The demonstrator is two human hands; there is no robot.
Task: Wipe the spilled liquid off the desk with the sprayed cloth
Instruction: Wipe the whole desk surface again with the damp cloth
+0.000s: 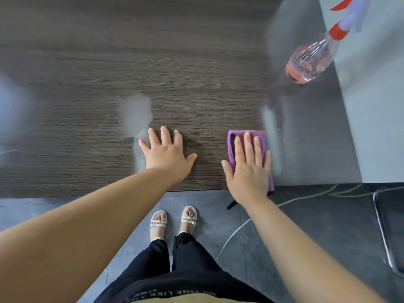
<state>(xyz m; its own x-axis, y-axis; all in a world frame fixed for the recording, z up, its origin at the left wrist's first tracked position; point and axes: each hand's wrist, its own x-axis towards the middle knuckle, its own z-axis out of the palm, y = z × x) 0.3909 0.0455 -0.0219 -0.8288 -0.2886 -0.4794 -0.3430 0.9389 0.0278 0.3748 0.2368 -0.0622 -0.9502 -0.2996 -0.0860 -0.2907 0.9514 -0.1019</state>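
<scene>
A folded purple cloth (249, 147), soft and nappy with a rectangular outline, lies flat on a dark wood-grain desk (153, 62) under the right hand (248, 169), at the desk's near edge. The hand presses down on it with palm flat and fingers stretched forward, not curled around the fabric; the cloth's far end shows beyond the fingertips and one long edge runs down past the little finger. Just beyond the cloth on the little-finger side, a pale wet streak (271, 132) gleams on the desk. The left hand (167, 153) rests empty on the bare wood, fingers spread, well apart from the cloth. A cloudy wet smear (135, 114) spreads just ahead of its outer fingers and trails down beside the little finger. Far ahead of the right hand, a clear plastic spray bottle (310, 60) with pink liquid, a red collar and a red trigger stands on the desk beside a smooth grey panel (371, 106). Below the desk edge are grey floor tiles (306, 226), white sandals (173, 219), black trousers, a white cable (236, 232) and a chrome chair leg (382, 232).
</scene>
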